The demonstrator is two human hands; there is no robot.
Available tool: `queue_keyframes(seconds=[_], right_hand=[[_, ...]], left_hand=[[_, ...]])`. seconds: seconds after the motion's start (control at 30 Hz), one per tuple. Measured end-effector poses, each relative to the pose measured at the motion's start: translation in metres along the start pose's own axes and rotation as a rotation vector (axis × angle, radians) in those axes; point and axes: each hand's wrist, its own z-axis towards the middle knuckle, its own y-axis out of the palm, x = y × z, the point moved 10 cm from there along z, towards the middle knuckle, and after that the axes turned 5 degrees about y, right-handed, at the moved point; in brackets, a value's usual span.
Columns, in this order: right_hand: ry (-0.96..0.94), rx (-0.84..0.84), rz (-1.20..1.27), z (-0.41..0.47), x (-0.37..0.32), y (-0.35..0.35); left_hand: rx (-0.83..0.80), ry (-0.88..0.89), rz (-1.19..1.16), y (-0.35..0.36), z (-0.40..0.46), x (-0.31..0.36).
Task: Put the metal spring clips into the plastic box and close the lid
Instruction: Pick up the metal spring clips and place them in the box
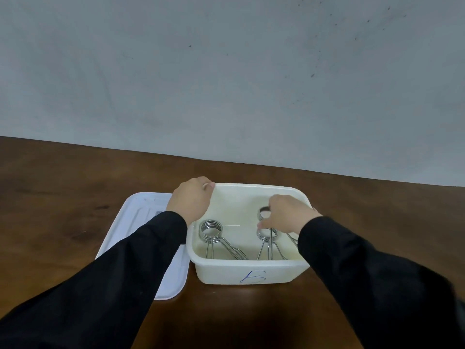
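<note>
- The desk (352,222) lies bare right of the hands.
- The lid (141,222) lies flat under the left sleeve.
- The open plastic box (251,273) has its far-left rim gripped by the left hand (190,200).
- Inside, the right hand (286,214) pinches one spring clip (264,212); another clip (211,229) lies between the hands.

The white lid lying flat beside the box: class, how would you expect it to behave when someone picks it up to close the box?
The lid looks like thin moulded plastic, so it is probably light and may flex a little. It lies flat on the table, so it will likely need lifting by an edge. Its smooth surface could be slightly slippery.
</note>
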Motion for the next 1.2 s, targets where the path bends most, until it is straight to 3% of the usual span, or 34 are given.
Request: queue_keyframes(seconds=[0.4, 1.2], right_hand=[[0.044, -0.064, -0.117, 0.026, 0.000, 0.054], [0.052, 0.002, -0.075, 0.029, 0.008, 0.052]], left_hand=[[0.020, 0.035, 0.032, 0.000, 0.002, 0.000], [-0.017, -0.006, 0.013, 0.002, 0.003, -0.002]])
